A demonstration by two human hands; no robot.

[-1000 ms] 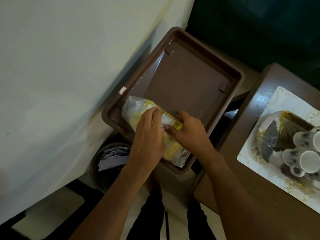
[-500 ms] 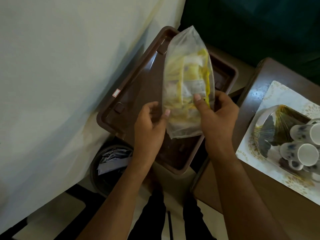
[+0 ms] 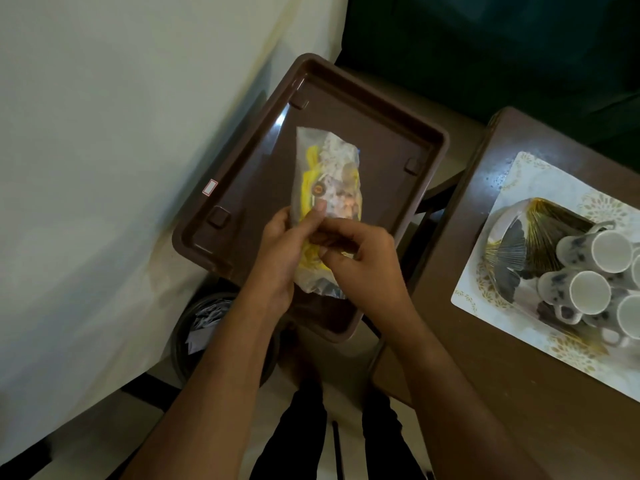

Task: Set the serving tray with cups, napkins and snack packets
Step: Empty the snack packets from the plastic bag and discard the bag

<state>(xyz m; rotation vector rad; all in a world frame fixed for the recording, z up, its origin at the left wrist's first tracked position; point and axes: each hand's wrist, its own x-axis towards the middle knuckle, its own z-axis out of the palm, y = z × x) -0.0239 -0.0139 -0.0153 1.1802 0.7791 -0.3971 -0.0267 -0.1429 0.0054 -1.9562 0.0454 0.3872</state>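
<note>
A clear plastic bag of yellow snack packets is held upright over the brown serving tray. My left hand grips the bag's lower left side, thumb pressed on its front. My right hand pinches the bag's lower right part. The tray's floor holds nothing else. Several white cups with dark spots lie on their sides on a white patterned tray at the right.
A white cloth-covered surface runs along the left. A dark bin with paper scraps stands on the floor below the brown tray. The brown side table bears the cup tray and a gold-black fan-patterned bag.
The bag was lying in the tray's near corner, then both hands lifted it upright. It has since come lower and turned, and my hands have closed together on its lower part.
</note>
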